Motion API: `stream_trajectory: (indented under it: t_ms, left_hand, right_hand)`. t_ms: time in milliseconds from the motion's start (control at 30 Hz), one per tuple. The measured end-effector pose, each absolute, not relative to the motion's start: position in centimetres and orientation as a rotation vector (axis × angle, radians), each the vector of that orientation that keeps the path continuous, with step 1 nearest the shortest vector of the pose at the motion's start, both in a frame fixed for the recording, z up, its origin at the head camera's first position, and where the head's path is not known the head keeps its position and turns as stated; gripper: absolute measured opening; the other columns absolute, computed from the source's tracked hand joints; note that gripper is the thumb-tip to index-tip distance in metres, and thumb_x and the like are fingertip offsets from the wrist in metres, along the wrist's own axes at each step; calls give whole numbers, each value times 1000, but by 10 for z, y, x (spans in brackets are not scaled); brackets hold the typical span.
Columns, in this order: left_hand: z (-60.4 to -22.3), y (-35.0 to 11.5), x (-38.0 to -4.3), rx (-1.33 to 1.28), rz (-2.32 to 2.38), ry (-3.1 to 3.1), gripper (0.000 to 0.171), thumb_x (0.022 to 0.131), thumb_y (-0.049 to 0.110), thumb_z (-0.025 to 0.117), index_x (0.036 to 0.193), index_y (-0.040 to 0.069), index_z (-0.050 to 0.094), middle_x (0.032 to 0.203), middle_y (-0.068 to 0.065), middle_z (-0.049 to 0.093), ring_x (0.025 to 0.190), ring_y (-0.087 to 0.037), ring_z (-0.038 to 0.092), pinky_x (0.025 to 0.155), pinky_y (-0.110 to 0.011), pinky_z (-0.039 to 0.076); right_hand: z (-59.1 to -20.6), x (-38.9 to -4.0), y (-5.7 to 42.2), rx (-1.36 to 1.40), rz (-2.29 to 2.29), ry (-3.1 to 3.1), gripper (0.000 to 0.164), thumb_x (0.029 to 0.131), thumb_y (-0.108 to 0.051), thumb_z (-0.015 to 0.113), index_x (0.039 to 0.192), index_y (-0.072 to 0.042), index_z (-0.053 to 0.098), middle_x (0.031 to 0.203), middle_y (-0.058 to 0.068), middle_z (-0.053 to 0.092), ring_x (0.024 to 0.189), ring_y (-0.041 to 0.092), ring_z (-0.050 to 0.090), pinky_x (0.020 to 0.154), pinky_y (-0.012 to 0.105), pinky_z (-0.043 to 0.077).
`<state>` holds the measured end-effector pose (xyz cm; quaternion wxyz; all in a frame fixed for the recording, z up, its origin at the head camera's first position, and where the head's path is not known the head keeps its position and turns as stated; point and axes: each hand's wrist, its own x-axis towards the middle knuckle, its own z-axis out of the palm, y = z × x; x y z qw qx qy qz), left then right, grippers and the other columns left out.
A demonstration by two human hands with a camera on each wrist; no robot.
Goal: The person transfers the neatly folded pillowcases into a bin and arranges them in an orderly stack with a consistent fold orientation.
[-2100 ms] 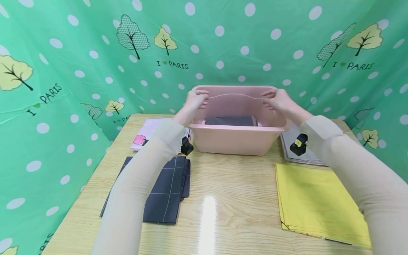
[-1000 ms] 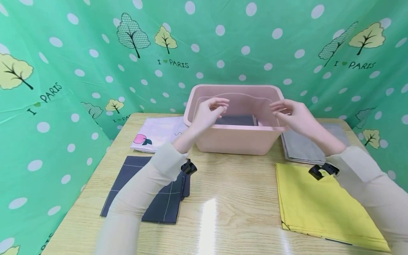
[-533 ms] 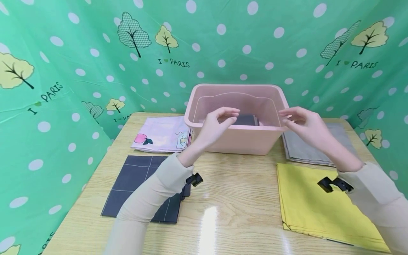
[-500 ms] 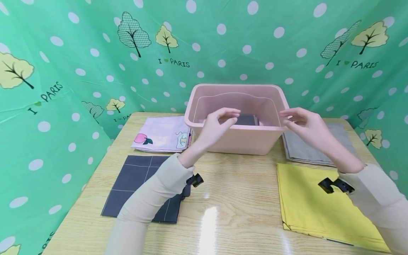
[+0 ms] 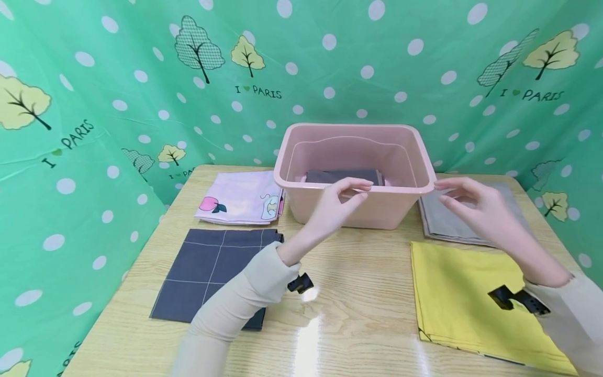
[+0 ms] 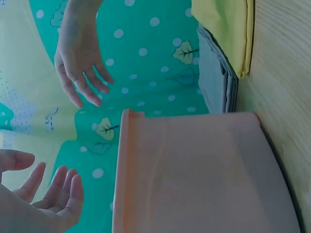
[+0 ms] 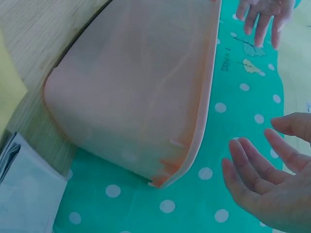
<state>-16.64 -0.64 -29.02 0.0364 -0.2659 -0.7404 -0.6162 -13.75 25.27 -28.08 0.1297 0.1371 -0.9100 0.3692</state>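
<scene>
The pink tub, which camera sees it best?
The head view: it shows the pink tub nearly whole, with the dark cloth inside; the left hand covers a little of its front. Both wrist views show mainly its outer wall and rim, cut off by the picture edge.

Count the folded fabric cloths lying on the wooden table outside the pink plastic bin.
4: lavender printed cloth left of the bin, dark-blue checked cloth nearer on the left, grey cloth right of the bin, yellow cloth nearer on the right. More may hide underneath.
</scene>
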Motion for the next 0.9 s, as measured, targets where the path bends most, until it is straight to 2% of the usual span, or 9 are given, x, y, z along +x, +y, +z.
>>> stream_trajectory:
  t_ms: [133,267,533,767,900]
  left_hand:
    - [-296,0,-163,-796,-1887,-2296,22,84,2,56,105,-2,60,99,-15,63,88,-18,59,77,-21,46]
    - [-307,7,-163,-810,-1893,-2299,22,84,3,56,105,-1,61,101,-14,63,90,-17,59,77,-20,46]
    - [-323,20,-159,-821,-1961,-2308,21,84,3,55,105,0,61,101,-14,63,86,-14,59,77,-19,45]
    - [-340,33,-154,-817,-1985,-2322,21,83,0,56,104,-2,61,99,-16,63,82,-19,60,73,-16,46]
    - [-349,41,-152,-805,-2016,-2336,21,83,-1,56,103,-3,61,96,-18,63,82,-22,61,72,-15,46]
  right_hand:
    - [-285,-130,262,395,1044,-2667,27,87,-14,56,113,-7,57,100,-20,54,82,-13,48,65,5,39]
    - [-289,-124,268,389,1055,-2661,25,87,-13,56,111,-6,58,98,-28,50,81,-12,48,64,5,39]
    - [-305,-118,285,463,1110,-2666,26,87,-5,53,112,3,54,98,-30,50,83,-14,47,68,3,37]
    - [-315,-110,303,415,1135,-2727,24,90,-13,51,112,-6,55,100,-29,49,83,-10,49,63,7,40]
    - [-321,-108,314,399,1132,-2754,25,90,-14,50,113,-6,54,103,-28,48,85,-12,48,65,6,38]
